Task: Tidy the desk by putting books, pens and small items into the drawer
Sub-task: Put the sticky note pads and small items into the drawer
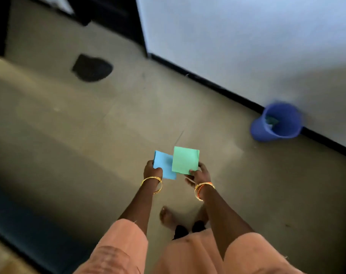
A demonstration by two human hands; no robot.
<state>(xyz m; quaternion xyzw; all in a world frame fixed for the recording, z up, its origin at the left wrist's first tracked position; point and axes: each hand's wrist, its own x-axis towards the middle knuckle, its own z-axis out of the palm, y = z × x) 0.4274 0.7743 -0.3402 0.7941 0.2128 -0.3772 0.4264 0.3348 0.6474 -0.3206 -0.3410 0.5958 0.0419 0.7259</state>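
Head view. I see only floor, wall and my own arms; no desk and no drawer are in frame, so I cannot tell how much of the tidying is done. What I can log: two small items are in hand and not yet stowed.

Left hand (152,169) grips the blue pad (164,165), thumb curled over its near edge, fingers behind it. Right hand (199,174) pinches the green pad (185,160) at its lower right corner; the fingers beneath it are mostly hidden. The green pad overlaps the blue one's right edge. Both are held low in front of me, above the floor (128,119).

Judgement: I am standing away from the desk with these pads, so what is left is at least to bring them to the drawer and put them in. Whatever else waits on the desk is unknown.

Surroundings. A blue bin (276,122) stands against the wall (247,36) to my right, with something greenish inside; too blurred to name. A dark patch (92,68) lies on the floor ahead left. Dark furniture (113,12) stands at the top. A dark edge (30,244) runs along lower left. My bare foot (168,216) shows below the hands.

Nothing lies on the floor directly in front of me. The frame is motion-blurred.
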